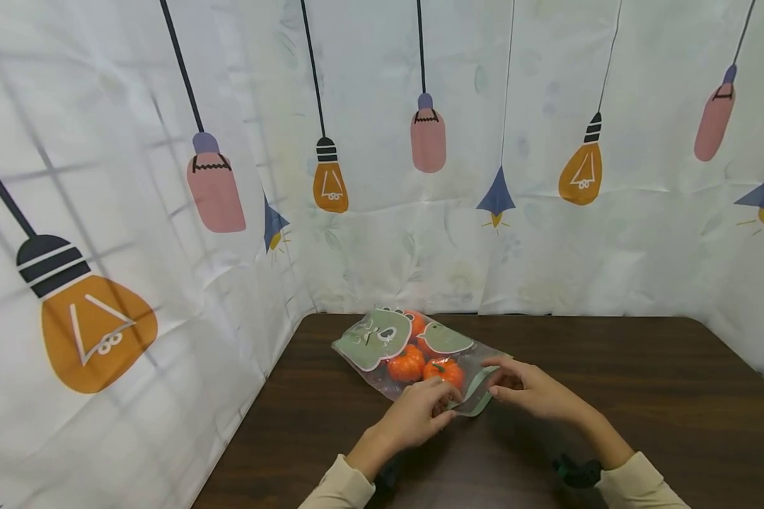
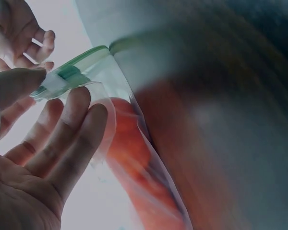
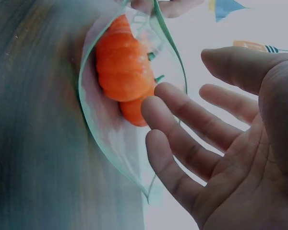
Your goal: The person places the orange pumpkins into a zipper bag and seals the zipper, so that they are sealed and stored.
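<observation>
A clear zip bag point(image 1: 372, 341) with green animal prints lies on the dark table, holding several small orange toy pumpkins point(image 1: 406, 365). My left hand point(image 1: 418, 412) pinches the bag's green zip edge point(image 2: 74, 72) between thumb and fingers at the near right end. Seen from the right wrist, the bag's mouth point(image 3: 86, 117) gapes apart, and pumpkins point(image 3: 125, 67) with green stems show inside. Beside that mouth is my right hand point(image 1: 535, 391), its fingers loosely bent and nothing in its grasp. In the right wrist view its fingertips point(image 3: 156, 108) overlap the bag's edge; whether they touch is unclear.
The brown table point(image 1: 624, 367) extends on both sides of the bag. A white curtain point(image 1: 382, 254) printed with hanging lamps surrounds its back and sides. On the right wrist is a dark band point(image 1: 576, 471).
</observation>
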A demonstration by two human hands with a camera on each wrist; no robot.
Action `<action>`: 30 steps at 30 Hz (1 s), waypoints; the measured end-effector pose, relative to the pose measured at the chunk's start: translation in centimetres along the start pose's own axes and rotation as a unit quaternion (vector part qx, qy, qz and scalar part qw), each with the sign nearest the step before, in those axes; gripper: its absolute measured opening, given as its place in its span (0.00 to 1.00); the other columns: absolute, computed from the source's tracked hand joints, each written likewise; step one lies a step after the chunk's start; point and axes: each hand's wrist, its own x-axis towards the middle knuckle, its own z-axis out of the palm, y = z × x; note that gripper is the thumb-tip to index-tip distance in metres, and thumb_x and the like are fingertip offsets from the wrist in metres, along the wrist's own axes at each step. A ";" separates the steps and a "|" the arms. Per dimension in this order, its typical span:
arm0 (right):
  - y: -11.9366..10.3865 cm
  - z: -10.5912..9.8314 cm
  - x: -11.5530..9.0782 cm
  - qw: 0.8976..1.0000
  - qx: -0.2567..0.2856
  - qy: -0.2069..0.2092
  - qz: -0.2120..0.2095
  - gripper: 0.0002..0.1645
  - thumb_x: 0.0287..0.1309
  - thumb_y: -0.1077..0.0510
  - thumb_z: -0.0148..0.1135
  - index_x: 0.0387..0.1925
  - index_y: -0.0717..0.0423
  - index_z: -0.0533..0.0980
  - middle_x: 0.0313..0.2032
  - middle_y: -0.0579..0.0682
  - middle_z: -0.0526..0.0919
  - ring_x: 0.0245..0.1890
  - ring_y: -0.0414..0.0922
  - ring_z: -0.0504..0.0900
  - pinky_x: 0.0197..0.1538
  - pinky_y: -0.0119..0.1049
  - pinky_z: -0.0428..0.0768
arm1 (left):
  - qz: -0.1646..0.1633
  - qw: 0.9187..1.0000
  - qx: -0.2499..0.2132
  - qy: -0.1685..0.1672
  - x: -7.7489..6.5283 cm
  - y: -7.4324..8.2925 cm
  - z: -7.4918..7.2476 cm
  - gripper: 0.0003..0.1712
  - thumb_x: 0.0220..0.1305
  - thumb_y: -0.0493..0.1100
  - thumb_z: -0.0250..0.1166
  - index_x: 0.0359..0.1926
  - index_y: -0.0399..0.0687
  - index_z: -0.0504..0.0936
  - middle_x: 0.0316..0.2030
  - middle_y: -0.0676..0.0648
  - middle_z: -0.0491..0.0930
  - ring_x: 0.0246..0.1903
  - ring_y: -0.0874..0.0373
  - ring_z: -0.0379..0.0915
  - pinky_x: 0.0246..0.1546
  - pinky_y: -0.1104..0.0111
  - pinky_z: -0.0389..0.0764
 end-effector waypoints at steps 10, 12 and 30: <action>0.7 1.2 0.5 1.000 -0.012 -0.018 0.016 0.29 0.73 0.52 0.59 0.70 0.57 0.70 0.60 0.59 0.81 0.35 0.39 0.79 0.33 0.33 0.78 | -0.002 0.999 0.004 -0.050 0.0 0.6 0.7 0.18 0.65 0.45 0.71 0.55 0.58 0.82 0.40 0.57 0.79 0.32 0.73 0.71 0.36 0.81 0.72; 0.7 1.3 0.5 1.000 -0.012 -0.012 0.024 0.28 0.72 0.53 0.59 0.69 0.57 0.71 0.55 0.58 0.82 0.33 0.38 0.78 0.32 0.32 0.77 | -0.002 0.998 0.000 -0.061 -0.1 0.7 0.8 0.18 0.65 0.45 0.71 0.56 0.58 0.82 0.41 0.56 0.80 0.33 0.73 0.73 0.38 0.80 0.74; 1.7 1.1 0.1 0.996 -0.055 0.041 0.064 0.40 0.69 0.49 0.63 0.74 0.60 0.61 0.64 0.63 0.73 0.36 0.38 0.78 0.34 0.33 0.78 | 0.022 0.991 0.044 -0.123 0.1 1.2 0.7 0.15 0.61 0.46 0.73 0.50 0.59 0.84 0.41 0.61 0.86 0.43 0.71 0.79 0.46 0.75 0.78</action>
